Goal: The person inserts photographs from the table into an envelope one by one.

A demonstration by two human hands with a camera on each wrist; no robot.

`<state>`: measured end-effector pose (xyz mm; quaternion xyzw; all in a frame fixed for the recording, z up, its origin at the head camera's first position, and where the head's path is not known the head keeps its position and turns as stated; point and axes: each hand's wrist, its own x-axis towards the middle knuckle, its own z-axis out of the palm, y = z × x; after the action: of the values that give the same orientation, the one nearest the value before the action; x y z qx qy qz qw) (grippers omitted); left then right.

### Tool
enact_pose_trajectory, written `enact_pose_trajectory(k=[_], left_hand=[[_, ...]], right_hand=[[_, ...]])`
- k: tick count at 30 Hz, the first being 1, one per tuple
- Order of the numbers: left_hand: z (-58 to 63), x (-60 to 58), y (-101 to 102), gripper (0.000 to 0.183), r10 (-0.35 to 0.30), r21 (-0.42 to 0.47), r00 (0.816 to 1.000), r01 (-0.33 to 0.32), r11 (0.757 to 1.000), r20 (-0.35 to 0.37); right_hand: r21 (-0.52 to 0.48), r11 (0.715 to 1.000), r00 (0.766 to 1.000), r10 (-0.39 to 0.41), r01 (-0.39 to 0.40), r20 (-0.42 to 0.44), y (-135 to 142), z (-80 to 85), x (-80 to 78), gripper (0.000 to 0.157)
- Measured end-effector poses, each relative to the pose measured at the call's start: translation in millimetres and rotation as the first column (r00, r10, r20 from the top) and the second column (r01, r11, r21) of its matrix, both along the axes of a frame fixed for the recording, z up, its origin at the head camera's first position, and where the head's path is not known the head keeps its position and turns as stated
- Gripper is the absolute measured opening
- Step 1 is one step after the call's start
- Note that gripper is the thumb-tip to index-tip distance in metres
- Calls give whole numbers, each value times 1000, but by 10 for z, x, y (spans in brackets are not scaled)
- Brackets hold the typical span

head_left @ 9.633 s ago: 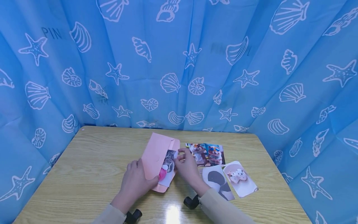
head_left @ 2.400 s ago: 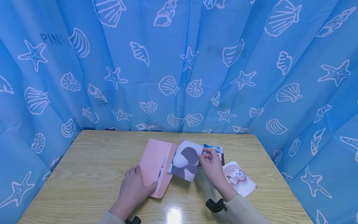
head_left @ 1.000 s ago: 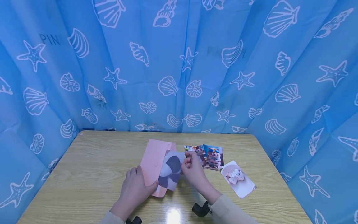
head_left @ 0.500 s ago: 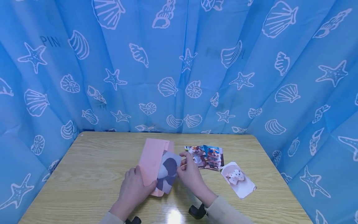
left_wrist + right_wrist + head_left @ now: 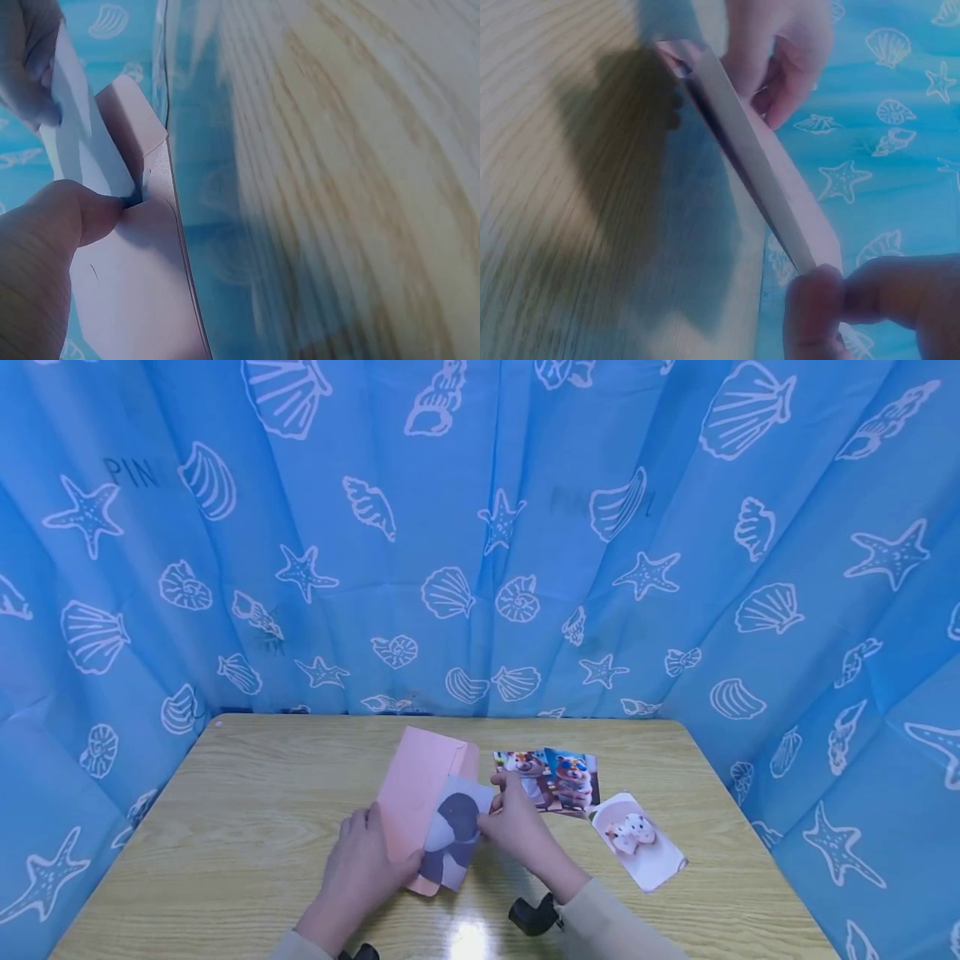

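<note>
The photo [image 5: 456,832] lies just left of the right hand [image 5: 521,829], which pinches its right edge between thumb and fingers; its left edge meets the mouth of the envelope [image 5: 414,778], and how deep it sits is unclear. Both long axes run nearly parallel, far ends leaning right, above the tabletop [image 5: 262,818]. The left hand [image 5: 362,864], nearer the envelope, grips its lower left part, thumb by the mouth.
</note>
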<state>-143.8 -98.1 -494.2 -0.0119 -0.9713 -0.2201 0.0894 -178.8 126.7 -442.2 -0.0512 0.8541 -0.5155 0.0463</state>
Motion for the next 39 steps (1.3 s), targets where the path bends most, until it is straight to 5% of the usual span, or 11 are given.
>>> enact_pose_trajectory(k=[11,23,39], left_hand=[[2,-5,52,103,6,-26,1000,-6,1000,-22],[31,-1,80,104,39,12,999,-40,999,36],[43,6,76,104,34,14,999,-35,999,27]], right_hand=[[-52,998,991,-24,17,-135,-112,42,26,33],[-120,990,996,-63,71,69,-240,-143,-105,21],[-227,970,995,-73,86,63,-472,-313,-131,22]])
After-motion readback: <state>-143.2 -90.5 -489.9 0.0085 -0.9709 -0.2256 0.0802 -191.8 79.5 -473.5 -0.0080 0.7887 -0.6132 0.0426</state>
